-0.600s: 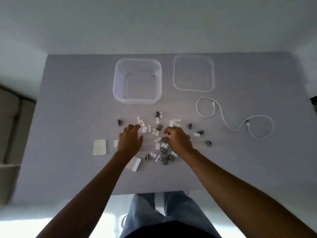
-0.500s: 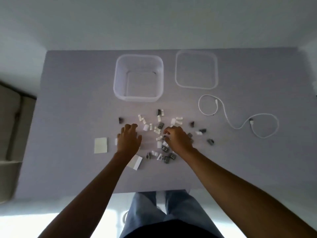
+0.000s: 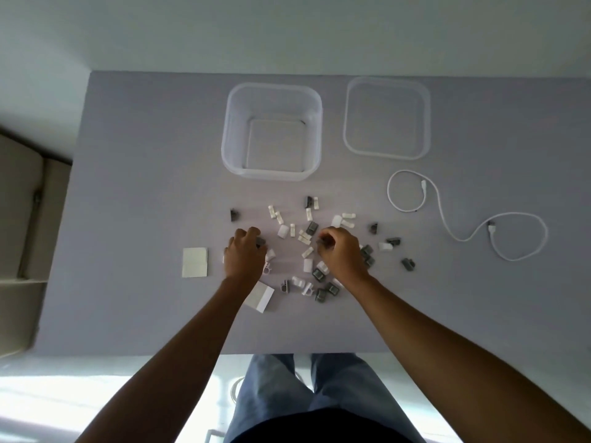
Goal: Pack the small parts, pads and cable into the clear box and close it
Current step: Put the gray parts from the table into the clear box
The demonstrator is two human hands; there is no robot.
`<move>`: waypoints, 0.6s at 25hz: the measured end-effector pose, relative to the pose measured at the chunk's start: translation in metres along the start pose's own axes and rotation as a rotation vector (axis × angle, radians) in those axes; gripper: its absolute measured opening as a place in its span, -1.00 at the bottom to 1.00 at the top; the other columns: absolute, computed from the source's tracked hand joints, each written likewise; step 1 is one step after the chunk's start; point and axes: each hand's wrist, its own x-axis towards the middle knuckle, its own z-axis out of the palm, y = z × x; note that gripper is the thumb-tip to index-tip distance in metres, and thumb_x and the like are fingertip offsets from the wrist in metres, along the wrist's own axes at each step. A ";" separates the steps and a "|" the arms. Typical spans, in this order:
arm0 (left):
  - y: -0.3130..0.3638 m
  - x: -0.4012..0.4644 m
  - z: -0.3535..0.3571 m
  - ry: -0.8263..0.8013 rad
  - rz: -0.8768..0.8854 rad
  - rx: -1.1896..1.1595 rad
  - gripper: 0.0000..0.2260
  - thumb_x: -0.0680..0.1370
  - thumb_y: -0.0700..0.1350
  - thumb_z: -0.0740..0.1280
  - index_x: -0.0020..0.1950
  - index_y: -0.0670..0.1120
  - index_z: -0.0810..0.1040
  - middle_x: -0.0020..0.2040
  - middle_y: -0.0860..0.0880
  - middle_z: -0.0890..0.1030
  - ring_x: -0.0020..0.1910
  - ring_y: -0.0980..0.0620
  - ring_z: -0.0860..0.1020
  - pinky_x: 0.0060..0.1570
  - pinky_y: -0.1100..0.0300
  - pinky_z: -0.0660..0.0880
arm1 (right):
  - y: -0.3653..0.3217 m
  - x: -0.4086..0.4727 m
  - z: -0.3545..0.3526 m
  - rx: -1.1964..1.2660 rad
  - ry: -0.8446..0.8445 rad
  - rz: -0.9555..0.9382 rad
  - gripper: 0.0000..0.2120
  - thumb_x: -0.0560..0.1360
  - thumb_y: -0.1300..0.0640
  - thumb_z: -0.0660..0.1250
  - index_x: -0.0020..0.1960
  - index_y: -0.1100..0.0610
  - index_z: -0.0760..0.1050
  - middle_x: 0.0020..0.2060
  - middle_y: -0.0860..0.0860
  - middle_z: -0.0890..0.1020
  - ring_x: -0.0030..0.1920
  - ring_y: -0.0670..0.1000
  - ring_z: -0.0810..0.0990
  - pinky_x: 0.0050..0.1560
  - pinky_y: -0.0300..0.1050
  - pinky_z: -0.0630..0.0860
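Observation:
Several small grey and white parts (image 3: 307,233) lie scattered across the middle of the grey table (image 3: 144,203). My left hand (image 3: 244,255) has its fingers curled round a grey part at the left of the scatter. My right hand (image 3: 340,254) curls over the pile and pinches a small part. The clear box (image 3: 271,131) stands open behind them, nothing visible inside. Its clear lid (image 3: 387,118) lies flat to the right. A white cable (image 3: 447,215) snakes at the right. One pale pad (image 3: 194,262) lies at the left, another pad (image 3: 259,296) by my left wrist.
A beige cabinet (image 3: 19,235) stands off the table's left edge. My legs in blue trousers (image 3: 303,385) are below the table's near edge. Bare table surface stretches left of the box and along the right side past the cable.
Both hands have closed their fingers over small parts in the pile. The left hand's fingers, earlier spread flat, are now curled.

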 end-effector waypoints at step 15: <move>-0.001 0.022 -0.018 -0.273 -0.353 -1.145 -0.82 0.58 -0.27 0.31 0.17 -0.21 0.59 0.01 -0.16 0.65 -0.17 0.05 0.65 -0.11 0.27 0.60 | 0.007 0.042 0.014 -0.207 -0.187 -0.193 -0.80 0.50 0.31 0.35 0.09 0.22 0.65 0.00 0.17 0.51 -0.02 0.14 0.55 0.02 -0.04 0.54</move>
